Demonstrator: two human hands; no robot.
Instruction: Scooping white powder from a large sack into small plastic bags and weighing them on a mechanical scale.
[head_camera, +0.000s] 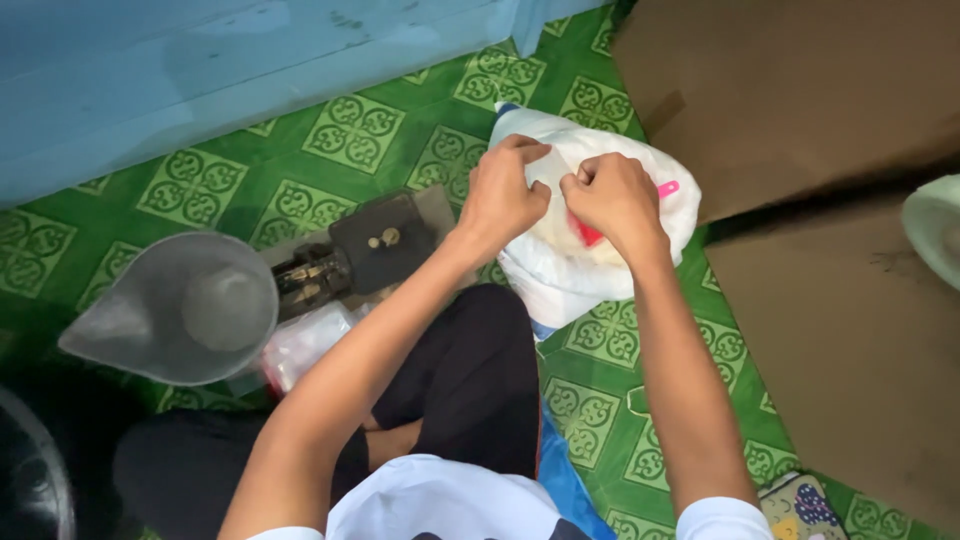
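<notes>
Green patterned floor tiles (350, 130) are spreading under everything, and brown cardboard sheets (830, 300) are lying to the right of the hands, with a pale blue wall (200, 70) running beyond them on the left. Directly under both hands, a white plastic bag (560, 265), full and rounded, is sitting on the tiles just beyond the person's bent knee in dark trousers (470, 380). Down to the left of the left hand, a grey scoop-shaped pan (180, 310) is resting beside a dark scale body (375, 245). The left hand (500, 195) is curling tight, its fingertips pinching the bag's gathered top. The right hand (615, 195) is closing the same way, knuckles up, gripping the plastic just beside the other hand, near something pink (667, 188) showing at its far side.
</notes>
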